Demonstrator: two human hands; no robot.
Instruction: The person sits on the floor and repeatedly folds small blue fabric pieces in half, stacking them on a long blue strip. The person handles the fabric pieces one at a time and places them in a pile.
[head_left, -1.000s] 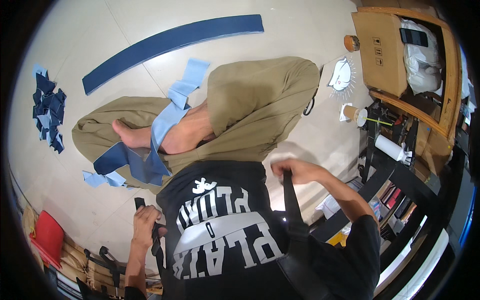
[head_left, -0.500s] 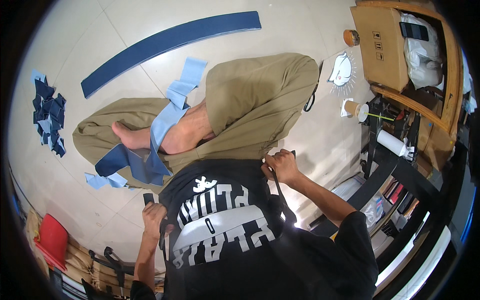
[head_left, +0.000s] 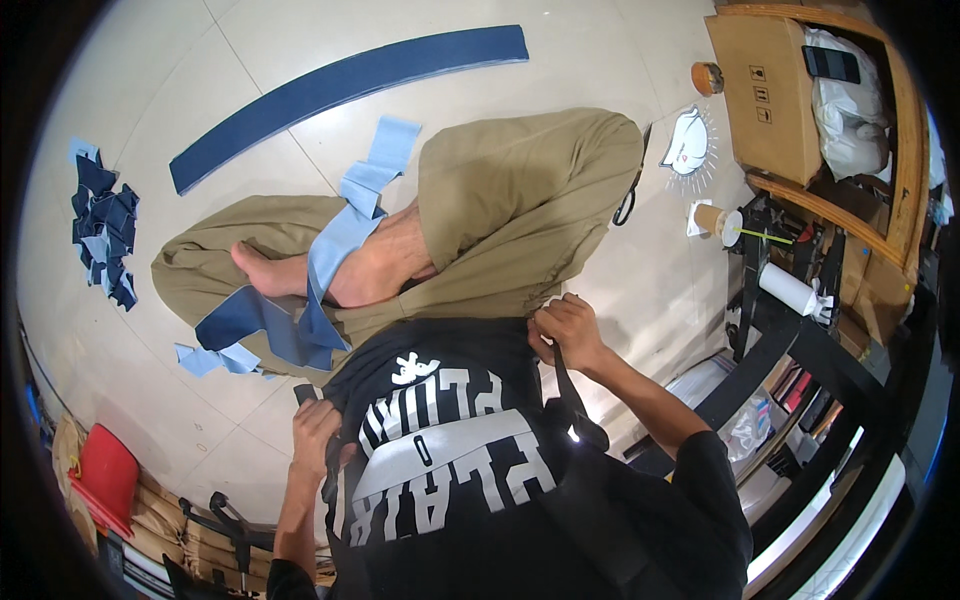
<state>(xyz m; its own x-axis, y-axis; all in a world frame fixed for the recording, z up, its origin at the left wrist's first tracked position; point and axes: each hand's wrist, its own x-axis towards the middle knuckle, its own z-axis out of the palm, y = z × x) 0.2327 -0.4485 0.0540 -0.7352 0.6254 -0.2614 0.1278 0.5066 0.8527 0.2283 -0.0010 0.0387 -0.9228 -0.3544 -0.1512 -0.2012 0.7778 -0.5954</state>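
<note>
My left hand (head_left: 314, 436) is closed at my left side around a black strap (head_left: 305, 393), whose end sticks out above the fingers. At my right hip, my right hand (head_left: 568, 335) is closed on another black strap (head_left: 564, 382) that runs down along my shirt. Across my crossed legs in khaki trousers (head_left: 520, 180) lies a long denim strip (head_left: 335, 245), light blue on one side and dark blue on the other. It drapes over my bare ankle and folds near my left knee. Neither hand touches the strip.
On the tiled floor ahead lies a long stack of dark blue denim strips (head_left: 350, 95). A heap of denim scraps (head_left: 105, 225) is at the far left, with light blue pieces (head_left: 215, 357) nearer. To the right stand a drink cup (head_left: 718, 222), a cardboard box (head_left: 765, 90) and a black metal frame (head_left: 770, 345).
The whole view has shifted slightly. My right hand has turned and risen a little with the strap; my left hand still grips its strap. The denim strip keeps its place on my legs.
</note>
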